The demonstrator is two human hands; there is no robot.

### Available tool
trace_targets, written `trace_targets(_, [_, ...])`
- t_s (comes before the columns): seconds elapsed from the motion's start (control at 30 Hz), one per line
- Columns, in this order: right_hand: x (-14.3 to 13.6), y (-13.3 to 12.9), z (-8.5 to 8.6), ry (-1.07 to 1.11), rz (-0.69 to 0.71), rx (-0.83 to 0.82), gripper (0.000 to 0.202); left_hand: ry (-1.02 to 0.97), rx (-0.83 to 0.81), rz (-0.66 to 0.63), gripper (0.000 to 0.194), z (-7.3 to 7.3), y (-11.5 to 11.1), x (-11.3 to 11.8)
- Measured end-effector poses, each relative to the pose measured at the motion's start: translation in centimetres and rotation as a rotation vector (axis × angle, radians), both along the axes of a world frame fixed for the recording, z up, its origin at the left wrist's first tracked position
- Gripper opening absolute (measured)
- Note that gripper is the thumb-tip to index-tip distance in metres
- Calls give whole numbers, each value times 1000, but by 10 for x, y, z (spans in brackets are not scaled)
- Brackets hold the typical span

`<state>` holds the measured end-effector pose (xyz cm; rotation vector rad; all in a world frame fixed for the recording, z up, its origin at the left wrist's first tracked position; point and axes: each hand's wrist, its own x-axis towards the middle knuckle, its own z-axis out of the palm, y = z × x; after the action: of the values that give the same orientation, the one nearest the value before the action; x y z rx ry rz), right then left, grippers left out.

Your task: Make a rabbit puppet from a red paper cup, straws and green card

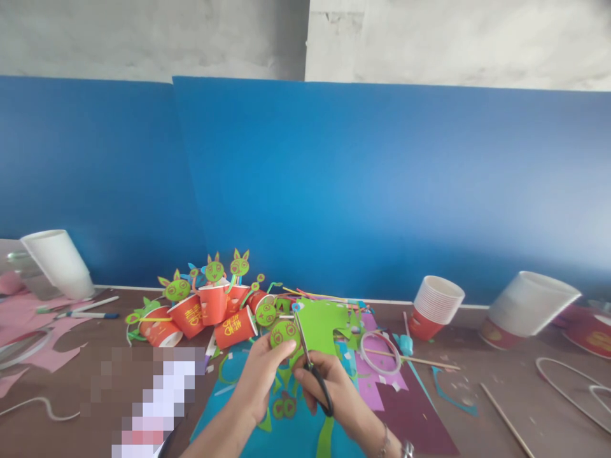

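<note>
A: What are the hands doing?

B: The left hand (258, 372) is pinching a round green paper face (280, 337), its fingers closing narrowly on the edge, thumb lying on top. The right hand (337, 385) is gripping black-handled scissors (322, 388), fingers curling around the loops, and the blades are pointing up right beside that face. Both are hovering over a blue sheet (281, 444) on the table (563, 413).

A: And the containers?

B: Several red paper cups (213, 305) are crowding together to the left, some standing, some lying tipped. Eared green faces (177, 289) are showing above and around them (I cannot tell whether they are sitting inside or sticking to the outsides). To the right, a stack of nested cups (438, 298) is leaning slightly, many white rims showing above one red wall. Farther right, a larger white stack (533, 305) is tilting over a red base, and at the far left a tall white stack (60, 264) is leaning beside a clear jar (41, 280).

A: Is any writing showing?

B: Gold characters are marking two of the red cups, but they are blurring too much to read. A red container (592, 332) at the right edge is carrying yellowish marks, also unreadable.
</note>
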<state>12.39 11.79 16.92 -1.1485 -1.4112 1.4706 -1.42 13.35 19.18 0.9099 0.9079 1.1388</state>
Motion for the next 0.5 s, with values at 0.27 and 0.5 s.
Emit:
trace_targets(0.27, [-1, 0, -2, -22, -11, 3, 41, 25, 31, 10, 21, -1, 1, -1])
trace_targets(0.5, [-1, -1, -3, -10, -24, 3, 41, 54, 15, 27, 24, -2, 2, -1])
